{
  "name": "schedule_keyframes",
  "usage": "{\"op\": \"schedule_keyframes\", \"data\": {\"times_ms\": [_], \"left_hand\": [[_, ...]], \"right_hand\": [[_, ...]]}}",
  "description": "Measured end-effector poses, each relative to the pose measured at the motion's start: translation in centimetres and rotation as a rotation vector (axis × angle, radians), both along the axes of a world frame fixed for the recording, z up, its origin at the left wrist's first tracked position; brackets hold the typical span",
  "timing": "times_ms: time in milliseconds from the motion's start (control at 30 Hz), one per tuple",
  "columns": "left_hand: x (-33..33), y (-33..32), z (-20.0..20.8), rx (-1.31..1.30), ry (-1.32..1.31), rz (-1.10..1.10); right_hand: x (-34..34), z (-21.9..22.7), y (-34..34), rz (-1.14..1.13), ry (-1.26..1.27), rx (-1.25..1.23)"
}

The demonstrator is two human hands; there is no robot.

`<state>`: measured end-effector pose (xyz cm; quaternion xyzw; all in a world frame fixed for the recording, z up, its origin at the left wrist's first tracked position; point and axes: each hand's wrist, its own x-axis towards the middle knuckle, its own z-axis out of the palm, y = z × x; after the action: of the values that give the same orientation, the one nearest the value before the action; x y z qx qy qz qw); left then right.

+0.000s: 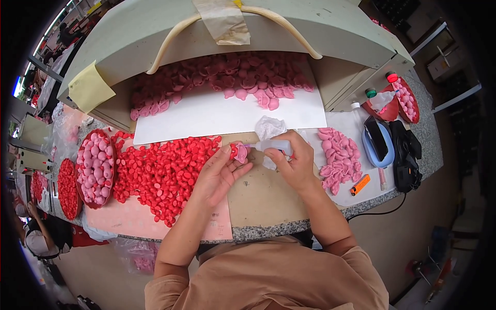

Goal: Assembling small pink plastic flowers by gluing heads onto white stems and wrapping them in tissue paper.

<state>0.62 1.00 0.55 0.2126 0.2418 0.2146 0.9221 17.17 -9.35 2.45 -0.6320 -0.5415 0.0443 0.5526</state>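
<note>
Between the thumb and fingers of my left hand (pixel 219 175) is a small pink and red plastic piece (pixel 239 152); the other fingers are spread below it. My right hand (pixel 297 163) grips a translucent squeeze bottle (pixel 274 146), tilted sideways. Its thin nozzle points left and reaches the small piece; whether it touches cannot be told. A crumpled white tissue (pixel 270 127) lies just beyond the bottle. Left of my hands spreads a pile of small red pieces (pixel 160 175), and to the right are pink shell-shaped pieces (pixel 339 157).
Ahead stands a grey hooded booth (pixel 341 41) with pink pieces (pixel 222 75) on a white sheet (pixel 232 116). A basket of pink balls (pixel 95 168) is at left. At right are an orange lighter-like object (pixel 360 185), a phone (pixel 377 138) in a blue tray, and bottles (pixel 380 98).
</note>
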Motion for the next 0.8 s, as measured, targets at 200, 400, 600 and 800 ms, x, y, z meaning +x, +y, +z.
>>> {"op": "schedule_keyframes", "data": {"times_ms": [200, 400, 600, 800], "left_hand": [[-0.03, 0.01, -0.08, -0.004, 0.010, 0.000], [-0.02, 0.00, -0.06, 0.005, 0.017, -0.009], [0.00, 0.02, -0.17, 0.009, 0.015, -0.015], [0.03, 0.06, -0.18, 0.005, 0.026, -0.011]], "right_hand": [[0.17, -0.23, -0.03, 0.035, -0.029, 0.000], [0.26, -0.33, -0.05, 0.047, -0.042, 0.005], [0.29, -0.11, -0.15, 0.048, -0.036, -0.007], [0.24, -0.09, -0.08, 0.034, -0.029, 0.003]]}}
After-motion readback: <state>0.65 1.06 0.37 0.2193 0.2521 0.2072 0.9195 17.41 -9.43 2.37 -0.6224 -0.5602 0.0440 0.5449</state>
